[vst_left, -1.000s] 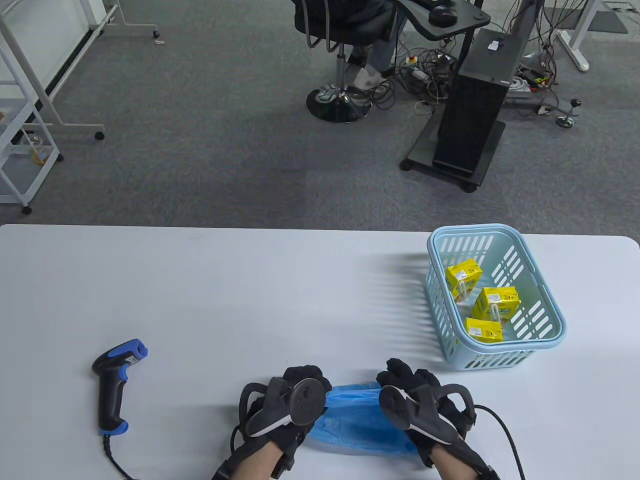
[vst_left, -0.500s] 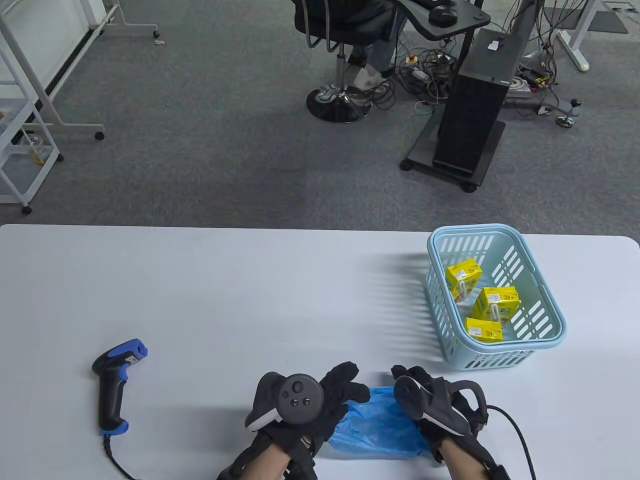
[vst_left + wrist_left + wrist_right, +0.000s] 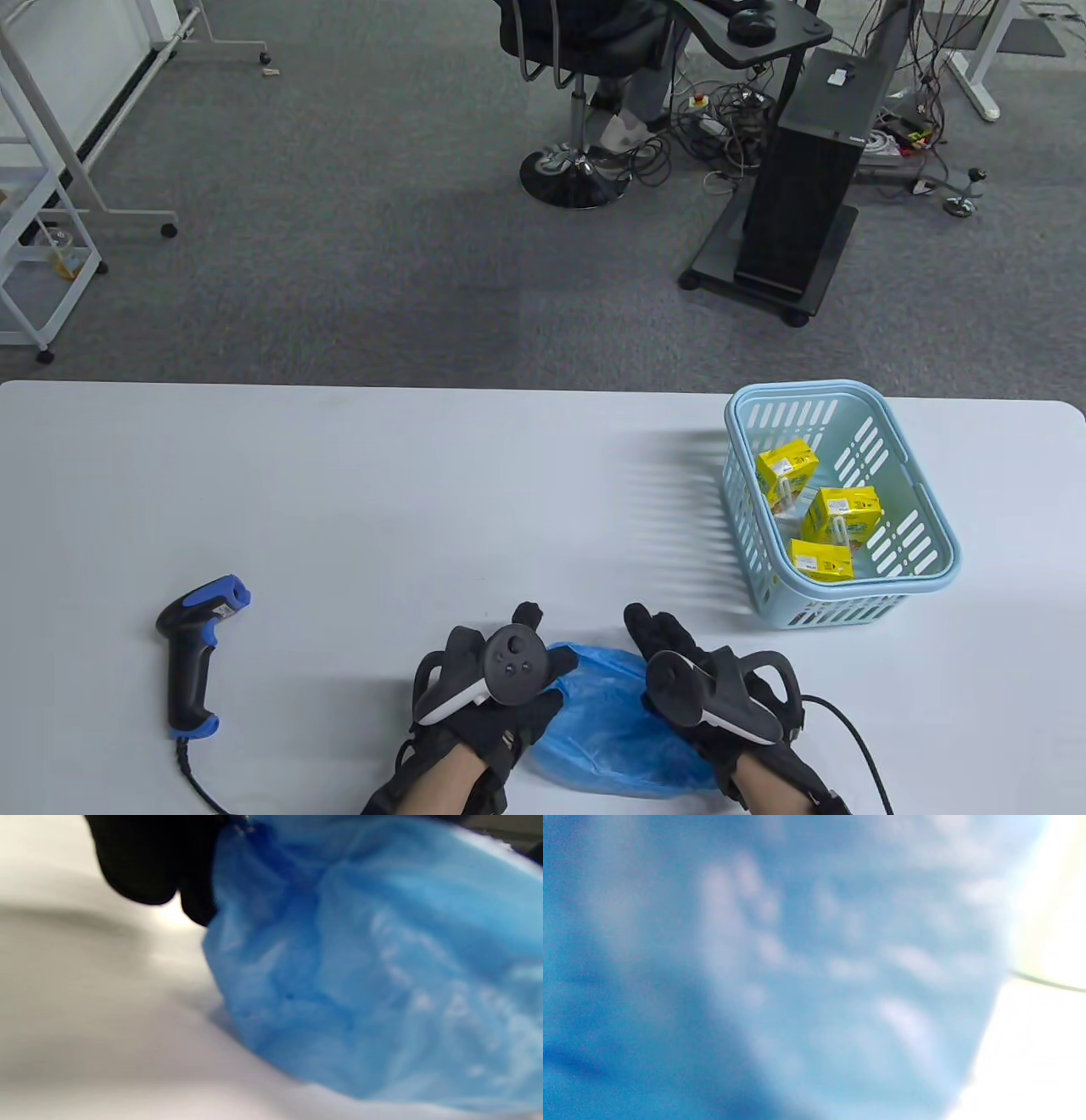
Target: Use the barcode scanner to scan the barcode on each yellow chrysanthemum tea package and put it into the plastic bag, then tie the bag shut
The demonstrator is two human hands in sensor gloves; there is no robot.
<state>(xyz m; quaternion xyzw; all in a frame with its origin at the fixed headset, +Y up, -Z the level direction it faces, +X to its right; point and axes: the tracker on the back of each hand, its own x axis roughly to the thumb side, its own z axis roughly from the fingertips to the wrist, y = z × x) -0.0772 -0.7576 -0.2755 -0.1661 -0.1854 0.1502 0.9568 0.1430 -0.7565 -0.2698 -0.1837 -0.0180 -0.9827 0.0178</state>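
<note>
A crumpled blue plastic bag (image 3: 607, 730) lies at the table's near edge between my two hands. My left hand (image 3: 528, 626) holds the bag's left edge; in the left wrist view its black fingers (image 3: 144, 857) sit against the bag (image 3: 360, 963). On the other side, my right hand (image 3: 657, 632) grips the bag, and blurred blue plastic (image 3: 755, 963) fills the right wrist view. The black and blue barcode scanner (image 3: 193, 654) lies apart on the left. Three yellow tea packages (image 3: 787, 472) (image 3: 842, 514) (image 3: 820, 560) sit in the light blue basket (image 3: 937, 543) at the right.
The scanner's cable (image 3: 191, 777) runs off the near edge of the white table (image 3: 424, 492). Behind the right hand, a black glove cable (image 3: 857, 739) trails back. Beyond the table are grey carpet, an office chair (image 3: 577, 102) and a black computer stand (image 3: 797, 187).
The left hand's fingers were spread over the bag half a second ago and have drawn back onto its left edge. The right hand shifted slightly left. The bag now lies wider and rounder.
</note>
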